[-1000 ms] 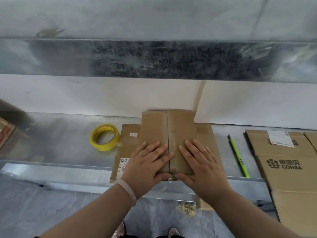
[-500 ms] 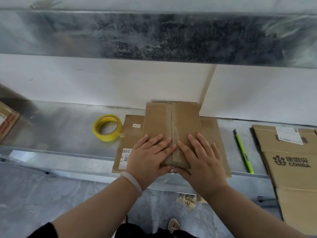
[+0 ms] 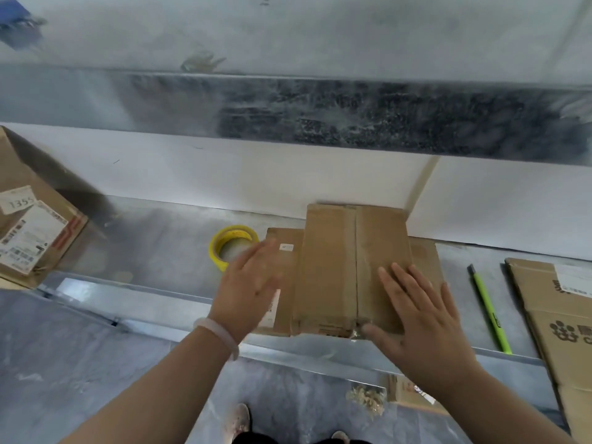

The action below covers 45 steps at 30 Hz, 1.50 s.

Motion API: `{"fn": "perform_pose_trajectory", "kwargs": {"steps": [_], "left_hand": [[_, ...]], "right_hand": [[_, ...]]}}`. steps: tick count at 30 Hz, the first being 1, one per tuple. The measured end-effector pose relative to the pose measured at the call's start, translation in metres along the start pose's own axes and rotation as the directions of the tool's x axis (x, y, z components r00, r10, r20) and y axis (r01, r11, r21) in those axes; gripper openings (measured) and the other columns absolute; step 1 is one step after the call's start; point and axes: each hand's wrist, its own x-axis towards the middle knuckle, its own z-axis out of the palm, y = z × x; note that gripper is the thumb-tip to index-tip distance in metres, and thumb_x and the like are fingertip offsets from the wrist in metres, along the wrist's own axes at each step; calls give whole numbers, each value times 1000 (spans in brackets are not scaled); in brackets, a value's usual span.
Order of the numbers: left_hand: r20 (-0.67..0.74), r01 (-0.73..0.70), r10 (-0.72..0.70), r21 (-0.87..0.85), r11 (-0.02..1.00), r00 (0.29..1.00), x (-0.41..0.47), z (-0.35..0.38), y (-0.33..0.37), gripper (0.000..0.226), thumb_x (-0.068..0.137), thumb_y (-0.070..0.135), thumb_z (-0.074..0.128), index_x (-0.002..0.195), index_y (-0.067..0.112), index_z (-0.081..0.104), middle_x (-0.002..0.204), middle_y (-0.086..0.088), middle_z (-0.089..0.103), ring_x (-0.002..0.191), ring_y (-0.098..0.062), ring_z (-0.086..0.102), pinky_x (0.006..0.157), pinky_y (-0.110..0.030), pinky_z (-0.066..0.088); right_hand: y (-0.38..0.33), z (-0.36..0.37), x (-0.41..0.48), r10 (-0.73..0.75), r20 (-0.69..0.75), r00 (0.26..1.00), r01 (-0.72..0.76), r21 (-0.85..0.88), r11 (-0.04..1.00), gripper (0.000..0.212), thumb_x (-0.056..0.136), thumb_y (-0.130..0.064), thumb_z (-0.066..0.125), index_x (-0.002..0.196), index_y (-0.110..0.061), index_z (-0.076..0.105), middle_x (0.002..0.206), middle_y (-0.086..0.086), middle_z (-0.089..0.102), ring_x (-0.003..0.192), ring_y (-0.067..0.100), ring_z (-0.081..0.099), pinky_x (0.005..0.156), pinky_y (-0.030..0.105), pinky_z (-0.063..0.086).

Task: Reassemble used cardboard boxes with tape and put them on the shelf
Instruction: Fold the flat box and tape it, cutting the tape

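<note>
On the shelf (image 3: 153,251), the tape roll (image 3: 233,246) lies left of the folded box (image 3: 349,267), the pen (image 3: 488,310) right.

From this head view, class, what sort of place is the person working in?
Probably a storeroom or packing area: metal shelving, flattened cardboard boxes, a labelled parcel and a roll of yellow tape.

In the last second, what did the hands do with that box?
The left hand lifted off the box and swung left toward the yellow tape roll. The right hand stayed flat on the box's right flap. Box, tape and green pen haven't moved.
</note>
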Motion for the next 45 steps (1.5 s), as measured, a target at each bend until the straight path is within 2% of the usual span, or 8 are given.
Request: {"fn": "perform_pose_trajectory", "kwargs": {"steps": [4,9,17,21,29,35,38,45], "left_hand": [[19,242,-273,401,883,962,18,-16,-66,52,88,30,58,137,11,54,141,-12,53,136,-36,41,112,-46,31],[159,17,-135,584,812,978,34,-31,-89,14,74,28,71,87,26,75,92,-2,71,99,-34,65,90,-56,48],[107,-348,333,192,917,937,18,-74,-5,21,90,38,50,106,26,60,104,8,65,94,-16,60,110,-48,34],[161,-417,399,95,904,903,19,-83,37,23,93,40,50,110,29,60,109,12,62,104,-12,60,116,-39,24],[210,-444,436,-11,896,875,14,-72,76,36,96,42,45,119,23,65,107,21,51,102,4,46,93,-12,34],[241,-421,396,59,905,886,6,-63,96,37,92,48,46,113,24,66,99,15,60,92,-8,56,80,-20,43],[248,-354,329,63,933,911,4,-63,110,47,88,58,43,114,29,67,92,23,55,83,-1,53,74,-13,37],[293,-199,132,212,957,947,9,-67,126,66,69,80,31,102,37,69,88,14,67,80,-2,58,75,-27,49]], "right_hand": [[-11,-18,9,95,-90,991,-74,218,973,80,87,-77,14,154,-34,26,160,-9,28,149,11,16,122,47,18],[-34,-22,20,22,-106,994,0,201,980,67,91,-62,28,146,-27,44,155,-8,38,145,7,19,118,36,17],[-87,-63,41,-124,43,991,92,439,894,50,100,-46,45,149,-45,32,136,-38,27,129,-15,25,111,18,27],[-101,-74,49,-12,21,1000,-4,605,796,40,89,-46,66,128,-45,59,109,-24,64,100,-11,57,89,14,45],[-82,-96,31,143,13,990,-113,683,722,6,87,-32,74,87,-36,71,72,-20,64,70,-20,54,60,1,38],[-66,-98,28,63,32,998,-70,412,908,18,92,-34,65,76,-37,58,74,-16,62,68,-8,55,60,6,40],[-57,-102,25,46,14,999,-47,443,895,23,93,-28,65,73,-35,55,77,-14,62,74,-1,59,69,18,49],[-42,-121,7,6,3,1000,-7,493,870,12,94,-26,63,82,-28,64,79,-11,67,74,-8,53,64,8,41]]}}
